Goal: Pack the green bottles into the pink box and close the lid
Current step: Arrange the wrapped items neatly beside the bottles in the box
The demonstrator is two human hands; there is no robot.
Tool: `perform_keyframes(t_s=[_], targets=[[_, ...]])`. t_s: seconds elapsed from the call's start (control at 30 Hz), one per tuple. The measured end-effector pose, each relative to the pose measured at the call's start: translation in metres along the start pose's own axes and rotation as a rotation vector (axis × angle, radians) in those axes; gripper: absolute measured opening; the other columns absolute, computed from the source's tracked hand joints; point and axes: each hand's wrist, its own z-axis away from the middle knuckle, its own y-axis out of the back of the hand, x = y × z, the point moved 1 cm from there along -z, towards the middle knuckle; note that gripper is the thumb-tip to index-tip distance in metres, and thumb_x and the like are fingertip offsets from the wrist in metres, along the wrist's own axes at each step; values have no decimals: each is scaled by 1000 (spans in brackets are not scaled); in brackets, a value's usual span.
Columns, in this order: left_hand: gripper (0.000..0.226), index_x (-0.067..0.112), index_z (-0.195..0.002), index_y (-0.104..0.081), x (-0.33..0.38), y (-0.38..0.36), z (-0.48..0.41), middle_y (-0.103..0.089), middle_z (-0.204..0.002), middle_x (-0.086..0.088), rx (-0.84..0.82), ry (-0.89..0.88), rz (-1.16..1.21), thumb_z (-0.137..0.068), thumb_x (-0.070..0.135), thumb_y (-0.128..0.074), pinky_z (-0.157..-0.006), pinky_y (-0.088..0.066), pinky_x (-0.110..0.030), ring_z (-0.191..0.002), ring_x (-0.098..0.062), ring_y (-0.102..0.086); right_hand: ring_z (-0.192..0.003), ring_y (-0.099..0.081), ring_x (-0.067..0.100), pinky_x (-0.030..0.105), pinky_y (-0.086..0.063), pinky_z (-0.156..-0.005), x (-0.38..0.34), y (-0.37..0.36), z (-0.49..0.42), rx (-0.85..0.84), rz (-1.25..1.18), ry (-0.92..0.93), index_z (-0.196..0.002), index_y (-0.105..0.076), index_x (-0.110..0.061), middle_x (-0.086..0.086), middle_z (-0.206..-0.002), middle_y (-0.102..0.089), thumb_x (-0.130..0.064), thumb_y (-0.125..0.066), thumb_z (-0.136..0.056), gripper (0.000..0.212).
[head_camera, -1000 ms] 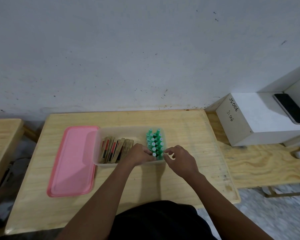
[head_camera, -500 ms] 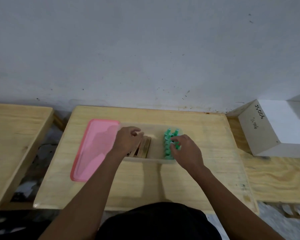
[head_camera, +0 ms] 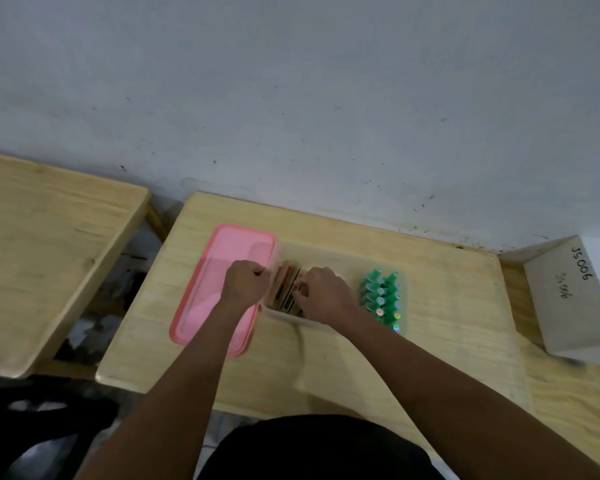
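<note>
The translucent box (head_camera: 329, 250) stands on the wooden table (head_camera: 340, 362), and its pink lid (head_camera: 205, 306) lies flat beside it on the left. Several green bottles (head_camera: 381, 299) stand upright in two rows at the box's right end. Brown packets (head_camera: 284, 289) stand on edge in the left part. My left hand (head_camera: 245, 284) is curled at the box's left wall, above the lid, and seems to grip the rim. My right hand (head_camera: 321, 294) reaches into the box, its fingers pinching the brown packets, just left of the bottles.
A white block marked "JS006" (head_camera: 568, 299) sits on a lower bench at the right. A second wooden table (head_camera: 49, 237) stands to the left across a gap. The grey wall runs right behind the table's far edge.
My right hand left the green bottles and moved left onto the brown packets. My left hand shifted from the packets to the box's left wall. The camera view swung left.
</note>
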Motion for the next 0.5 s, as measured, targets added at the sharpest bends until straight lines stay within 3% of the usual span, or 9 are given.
perform_keyframes(t_s=[0.13, 0.27, 0.33, 0.5], targets=[[15, 8, -77, -68, -2, 3, -6, -72, -86, -23, -56, 42, 108, -89, 14, -61, -75, -59, -36, -78, -35, -70, -96, -59, 28, 36, -44, -75, -13, -13, -24, -43, 127, -71, -97, -72, -21, 4, -100, -66, -41, -51, -91, 29], [20, -2, -77, -71, -6, 6, -8, -70, -79, -25, -97, 87, 206, -87, 13, -61, -77, -59, -49, -75, -36, -70, -93, -63, 26, 36, -36, -76, -22, -22, -37, -39, 123, -173, -95, -70, -20, 3, -97, -69, -45, -51, -90, 32], [22, -8, -84, -70, -6, 8, -8, -70, -84, -29, -113, 110, 246, -87, 12, -61, -77, -59, -51, -81, -41, -70, -93, -64, 25, 37, -37, -81, -23, -22, -39, -32, 85, -207, -95, -70, -22, 1, -95, -69, -47, -50, -91, 32], [17, -2, -84, -71, 0, 13, -5, -71, -87, -24, -152, 131, 274, -89, 9, -59, -76, -60, -42, -78, -34, -70, -97, -65, 20, 28, -43, -74, -25, -24, -35, -44, -111, -215, -102, -71, -25, -3, -103, -71, -37, -58, -93, 20]])
